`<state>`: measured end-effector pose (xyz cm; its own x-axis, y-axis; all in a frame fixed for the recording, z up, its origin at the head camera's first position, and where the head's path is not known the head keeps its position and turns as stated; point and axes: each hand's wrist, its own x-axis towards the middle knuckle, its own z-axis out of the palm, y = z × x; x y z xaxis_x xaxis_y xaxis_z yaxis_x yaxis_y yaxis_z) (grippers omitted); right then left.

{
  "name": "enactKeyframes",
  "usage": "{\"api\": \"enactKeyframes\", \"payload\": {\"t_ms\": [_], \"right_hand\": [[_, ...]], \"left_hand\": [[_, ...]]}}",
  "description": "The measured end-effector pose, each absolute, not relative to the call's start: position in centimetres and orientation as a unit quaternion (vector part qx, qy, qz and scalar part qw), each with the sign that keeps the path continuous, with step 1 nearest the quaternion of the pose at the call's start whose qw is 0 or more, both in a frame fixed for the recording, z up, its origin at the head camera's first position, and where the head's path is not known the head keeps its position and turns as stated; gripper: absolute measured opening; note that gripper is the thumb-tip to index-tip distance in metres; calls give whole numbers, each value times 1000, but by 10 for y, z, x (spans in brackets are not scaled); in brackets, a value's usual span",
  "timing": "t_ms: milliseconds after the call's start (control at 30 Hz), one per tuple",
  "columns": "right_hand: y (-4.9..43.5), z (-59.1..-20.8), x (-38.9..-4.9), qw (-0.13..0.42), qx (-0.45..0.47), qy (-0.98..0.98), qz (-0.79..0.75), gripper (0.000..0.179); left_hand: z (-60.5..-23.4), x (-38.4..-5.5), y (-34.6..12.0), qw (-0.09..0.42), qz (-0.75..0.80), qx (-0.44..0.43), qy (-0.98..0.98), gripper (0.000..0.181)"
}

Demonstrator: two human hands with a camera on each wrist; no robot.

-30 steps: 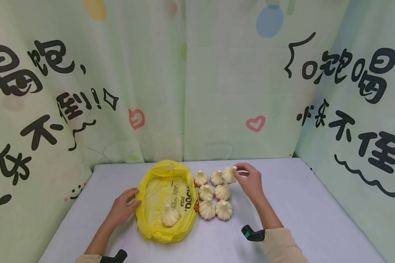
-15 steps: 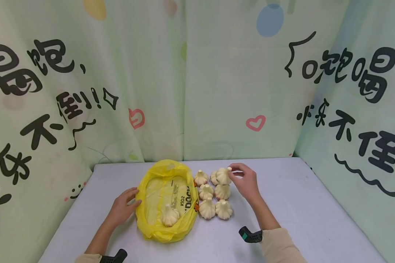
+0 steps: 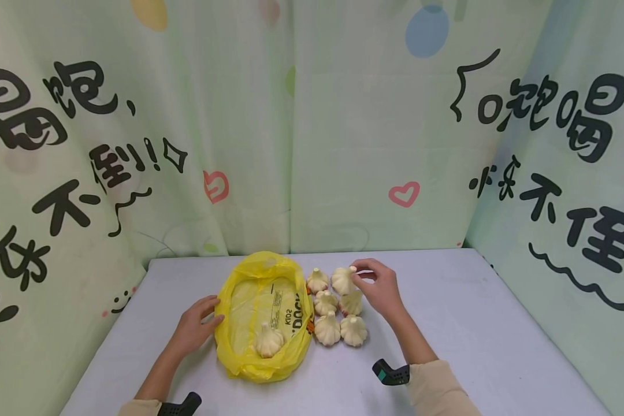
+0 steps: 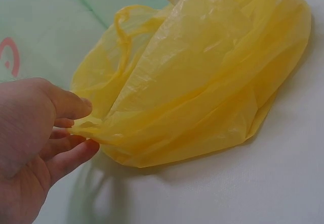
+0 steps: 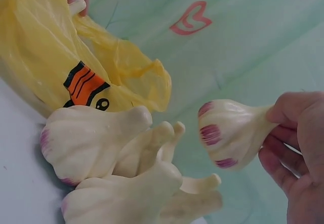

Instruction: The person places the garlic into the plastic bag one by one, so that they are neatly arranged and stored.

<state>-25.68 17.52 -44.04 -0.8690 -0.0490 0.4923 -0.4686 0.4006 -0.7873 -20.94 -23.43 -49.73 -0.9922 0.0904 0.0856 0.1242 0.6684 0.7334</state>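
My right hand (image 3: 381,289) pinches a garlic bulb (image 3: 342,280) by its stem, held up over the back of the loose bulbs; the right wrist view shows the bulb (image 5: 230,133) with purple streaks at its base, apart from the others. My left hand (image 3: 194,326) pinches the left rim of an open yellow plastic bag (image 3: 227,364); thumb and fingers grip the film in the left wrist view. Inside the bag sits one garlic bulb (image 3: 268,341). Several more bulbs (image 3: 327,329) stand in two columns beside the bag's right side. The lifted bulb hides the one behind it.
Everything lies on a white table (image 3: 447,335). A printed curtain (image 3: 343,144) hangs behind the table and at both sides. Black devices (image 3: 391,372) are strapped to both wrists.
My right hand has carried the pinched garlic bulb leftward from the back right, and it now covers the back bulb of the right column. My left hand and the bag stay put.
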Motion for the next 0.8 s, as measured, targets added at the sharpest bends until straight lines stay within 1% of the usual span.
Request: {"api": "enactKeyframes", "payload": {"t_ms": [167,433,667,800], "right_hand": [[170,-439,-253,191,172,-813,523,15],[154,-415,-231,188,210,-809,516,13],[152,-442,-246,158,210,-805,532,14],[148,-446,-246,134,198,-821,519,14]], "left_hand": [[-496,-209,-234,21,-404,-61,-912,49],[-497,-211,-234,23,-400,-66,-914,49],[-497,-210,-236,14,-404,-62,-912,50],[-497,-210,-235,11,-402,-54,-914,50]]}}
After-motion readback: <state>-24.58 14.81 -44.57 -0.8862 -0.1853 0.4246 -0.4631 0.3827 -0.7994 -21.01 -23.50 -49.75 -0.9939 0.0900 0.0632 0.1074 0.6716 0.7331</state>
